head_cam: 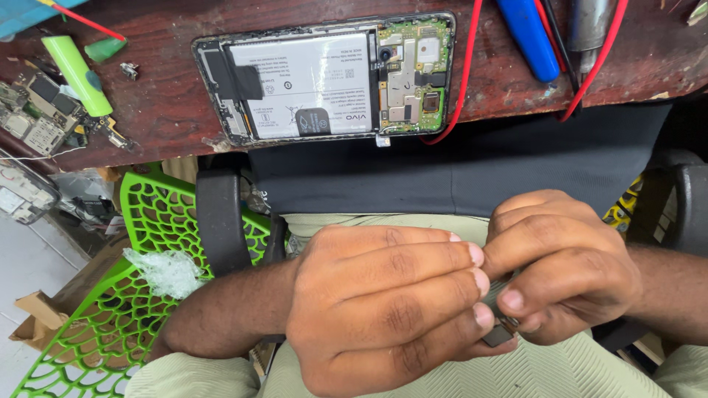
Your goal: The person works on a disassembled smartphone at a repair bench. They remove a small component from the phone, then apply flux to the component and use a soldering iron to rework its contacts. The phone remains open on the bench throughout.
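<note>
A small dark part (500, 333) is being pinched between two hands over the lap.

Flat, grey-black and mostly hidden, it is being gripped by the curled left hand (383, 302) and right hand (564, 269), below the opened phone (324, 77) on the wooden bench (169, 103).

Even, soft daylight fills the view, bright enough to show detail everywhere. The hands (457, 295) are sharp, with only faint shadow between the fingers. Above them, the phone (324, 77) shows mild glare on its white battery. Left of the hands, the floor washes out pale. Edges bend slightly from the wide lens.
</note>
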### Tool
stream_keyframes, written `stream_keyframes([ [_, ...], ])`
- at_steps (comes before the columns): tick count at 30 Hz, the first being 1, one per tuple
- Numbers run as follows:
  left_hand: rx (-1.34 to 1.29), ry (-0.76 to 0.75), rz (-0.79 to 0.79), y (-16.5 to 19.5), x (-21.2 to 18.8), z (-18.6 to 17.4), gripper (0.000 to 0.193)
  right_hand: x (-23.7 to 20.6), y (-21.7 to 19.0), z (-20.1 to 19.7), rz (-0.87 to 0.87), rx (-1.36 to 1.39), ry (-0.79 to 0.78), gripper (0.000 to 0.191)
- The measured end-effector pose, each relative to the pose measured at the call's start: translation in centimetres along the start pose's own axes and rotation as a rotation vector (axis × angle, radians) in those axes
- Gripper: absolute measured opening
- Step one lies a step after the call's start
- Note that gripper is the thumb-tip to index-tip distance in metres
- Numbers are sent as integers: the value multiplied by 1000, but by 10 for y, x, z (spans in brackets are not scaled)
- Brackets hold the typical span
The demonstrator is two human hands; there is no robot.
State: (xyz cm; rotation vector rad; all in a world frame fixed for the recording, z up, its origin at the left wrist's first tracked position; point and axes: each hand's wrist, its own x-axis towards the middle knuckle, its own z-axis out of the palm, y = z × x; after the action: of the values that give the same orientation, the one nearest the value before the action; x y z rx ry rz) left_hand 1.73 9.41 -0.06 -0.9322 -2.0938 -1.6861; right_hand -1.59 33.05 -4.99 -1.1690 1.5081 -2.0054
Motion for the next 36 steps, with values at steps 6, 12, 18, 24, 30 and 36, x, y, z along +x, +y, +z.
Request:
stream_keyframes([
  [6, 14, -7, 14, -1, -1, -1, 20, 2, -1, -2, -12, -16, -12, 18],
  [12, 25, -18, 14, -1, -2, -3, 19, 4, -3, -3, 0, -11, -20, 20],
  [18, 24, -17, 9, 0, -2, -3, 19, 3, -1, -1, -4, -24, -1, 21],
  [24, 31, -27, 9, -1, -2, -3, 19, 2, 1, -4, -8, -18, -16, 21],
  [30, 39, -37, 2, -1, -1, -5, 21, 1, 2, -2, -6, -6, 3, 21],
  [36, 24, -69, -3, -2, -1, -9, 22, 2, 1, -1, -1, -5, 10, 21],
])
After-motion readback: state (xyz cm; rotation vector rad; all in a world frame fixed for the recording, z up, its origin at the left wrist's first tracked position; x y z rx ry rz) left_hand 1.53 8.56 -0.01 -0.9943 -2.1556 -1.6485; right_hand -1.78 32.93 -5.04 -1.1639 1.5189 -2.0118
